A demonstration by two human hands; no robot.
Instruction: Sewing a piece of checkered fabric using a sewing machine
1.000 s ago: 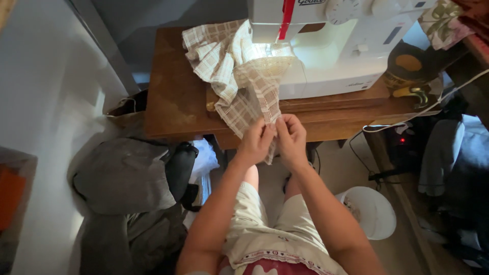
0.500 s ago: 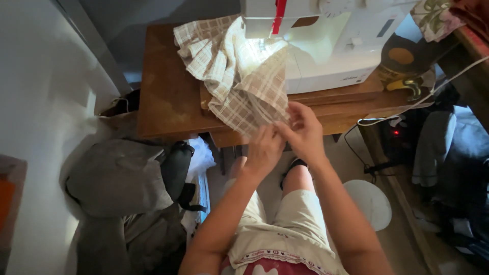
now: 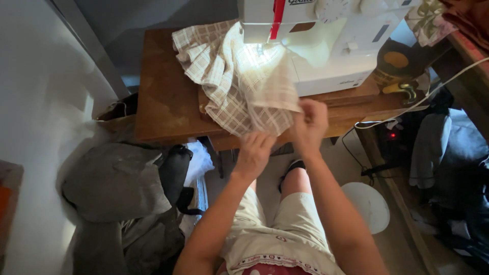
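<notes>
Taking the sewing machine (image 3: 326,46) as my landmark and reading from the left: well left of it and below the counter (image 3: 163,102), a grey bag or jacket (image 3: 112,183) lies heaped on the floor against the wall. The checked cloth (image 3: 239,81) is bunched on the counter just left of the machine, runs under its lit needle area and hangs over the counter's front edge. My left hand (image 3: 253,153) sits below and in front of the machine, fingers closed on the cloth's hanging lower edge; my right hand (image 3: 309,122) is higher, just in front of the machine's base, pinching the cloth's right-hand corner. I judge this as the step of sorting out and straightening the fabric edge at the machine. The next move, as I read it, calls for keeping both pinches firm and the edge taut and flat, without dragging the bunched part off the counter. Against the earlier pictures, my hands were close together, almost touching on one spot of the edge; now they have drawn apart, the right one raised toward the machine.
</notes>
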